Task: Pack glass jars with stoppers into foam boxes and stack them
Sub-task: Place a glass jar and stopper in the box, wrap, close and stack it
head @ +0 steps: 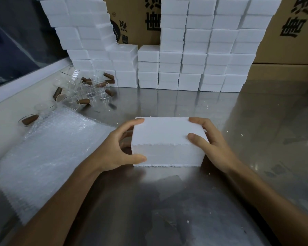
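Observation:
A closed white foam box [164,139] stands on the steel table in the middle of the head view. My left hand [121,150] grips its left end, thumb on the front face and fingers over the top edge. My right hand [210,142] holds the right end the same way. Further back on the left lies a heap of clear glass jars [89,89] with brown stoppers [84,101] among them. What is inside the box is hidden.
A wall of stacked white foam boxes [194,64] lines the back of the table [185,201], with cardboard cartons [292,41] behind it. Sheets of bubble wrap [48,153] cover the left side. Small foam crumbs dot the steel surface.

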Demonstrator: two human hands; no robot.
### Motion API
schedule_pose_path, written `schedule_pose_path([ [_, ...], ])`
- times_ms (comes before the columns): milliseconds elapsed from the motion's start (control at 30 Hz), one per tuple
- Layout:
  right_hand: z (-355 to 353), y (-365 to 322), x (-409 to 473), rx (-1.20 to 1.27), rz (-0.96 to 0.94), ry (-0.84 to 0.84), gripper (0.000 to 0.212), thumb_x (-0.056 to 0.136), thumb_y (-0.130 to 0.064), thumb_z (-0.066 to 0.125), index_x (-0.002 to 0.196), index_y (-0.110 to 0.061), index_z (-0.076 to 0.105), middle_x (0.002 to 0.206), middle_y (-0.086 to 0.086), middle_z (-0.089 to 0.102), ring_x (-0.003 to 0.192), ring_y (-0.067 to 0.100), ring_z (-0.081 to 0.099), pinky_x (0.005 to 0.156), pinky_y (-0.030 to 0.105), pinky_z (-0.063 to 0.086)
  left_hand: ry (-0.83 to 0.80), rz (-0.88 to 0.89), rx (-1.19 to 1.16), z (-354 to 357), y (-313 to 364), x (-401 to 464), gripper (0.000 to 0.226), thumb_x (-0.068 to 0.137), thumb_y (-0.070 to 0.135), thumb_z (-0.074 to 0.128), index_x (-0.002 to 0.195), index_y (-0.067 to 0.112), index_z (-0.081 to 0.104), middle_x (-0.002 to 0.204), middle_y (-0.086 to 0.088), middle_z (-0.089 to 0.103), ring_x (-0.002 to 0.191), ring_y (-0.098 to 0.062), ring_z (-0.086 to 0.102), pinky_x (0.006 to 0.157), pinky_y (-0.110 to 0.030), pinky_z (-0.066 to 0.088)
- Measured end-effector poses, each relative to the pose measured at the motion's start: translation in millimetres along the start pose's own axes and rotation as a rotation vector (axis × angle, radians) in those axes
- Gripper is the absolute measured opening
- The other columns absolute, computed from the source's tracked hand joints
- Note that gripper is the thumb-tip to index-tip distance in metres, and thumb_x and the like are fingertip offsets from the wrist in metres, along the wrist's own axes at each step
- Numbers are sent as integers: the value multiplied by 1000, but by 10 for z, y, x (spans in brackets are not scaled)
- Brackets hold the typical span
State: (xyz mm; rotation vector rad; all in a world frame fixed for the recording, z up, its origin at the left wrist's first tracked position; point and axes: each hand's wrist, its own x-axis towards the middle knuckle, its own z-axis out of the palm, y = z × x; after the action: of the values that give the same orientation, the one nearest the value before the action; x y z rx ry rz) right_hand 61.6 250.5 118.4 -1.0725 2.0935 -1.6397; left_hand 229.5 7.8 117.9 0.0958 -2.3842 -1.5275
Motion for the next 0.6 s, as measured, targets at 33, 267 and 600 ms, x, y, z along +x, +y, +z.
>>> schedule_pose_path([
  [33, -27, -1, -9, -2, -2, -38, 51, 73, -64, 64, 121, -52, 50, 121, -25, 60, 113, -2, 57, 86, 17, 48, -7, 3, 13, 0, -4, 3, 91, 66, 3, 90, 136, 40, 46, 132, 31, 53, 124, 6, 51, 91, -12, 48],
  [267, -152, 13, -6, 57, -15, -157, 66, 69, -51, 76, 129, -46, 49, 126, -20, 60, 117, 2, 58, 87, 16, 50, 26, 10, 17, -1, -16, 17, 86, 63, 6, 92, 131, 39, 50, 129, 31, 55, 123, 7, 51, 89, -10, 47],
  [600, -239, 107, 30, -35, -59, -257, 94, 59, -31, 92, 136, -47, 40, 132, -17, 56, 120, 8, 58, 90, 22, 52, 21, 10, -20, -7, 2, 30, 86, 55, 17, 92, 128, 43, 53, 133, 25, 55, 127, 0, 50, 94, -17, 50],
])
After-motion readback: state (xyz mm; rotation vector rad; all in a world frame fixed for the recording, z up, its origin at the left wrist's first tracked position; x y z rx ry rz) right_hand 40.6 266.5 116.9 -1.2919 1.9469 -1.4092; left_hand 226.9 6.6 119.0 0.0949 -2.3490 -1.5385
